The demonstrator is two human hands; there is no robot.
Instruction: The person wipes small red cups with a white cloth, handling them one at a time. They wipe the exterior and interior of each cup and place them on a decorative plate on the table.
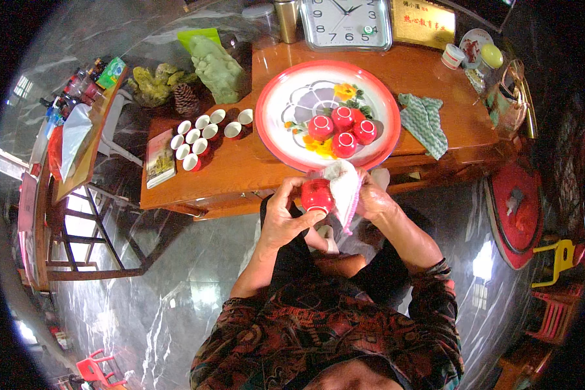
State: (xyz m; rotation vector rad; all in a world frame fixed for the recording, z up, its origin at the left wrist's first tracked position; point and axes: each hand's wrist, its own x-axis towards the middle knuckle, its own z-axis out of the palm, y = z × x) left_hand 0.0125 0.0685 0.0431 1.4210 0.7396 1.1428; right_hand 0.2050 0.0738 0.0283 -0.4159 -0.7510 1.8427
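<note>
My left hand grips a glossy red cup just in front of the table's edge, thumb at its lower rim. Pinched in my right hand is a white cloth with a pink border, which touches or hangs close beside the cup. Beyond my hands lies a big round enamel tray with a red rim and painted flowers. Several red cups stand upside down on it. Left of the tray, several small cups, red outside and white inside, stand upright in rows.
A book lies at the table's left end. On the right is a crumpled green-and-white cloth. Behind the tray stand a square clock and a gold plaque with writing. A pine cone and a carved stone are back left.
</note>
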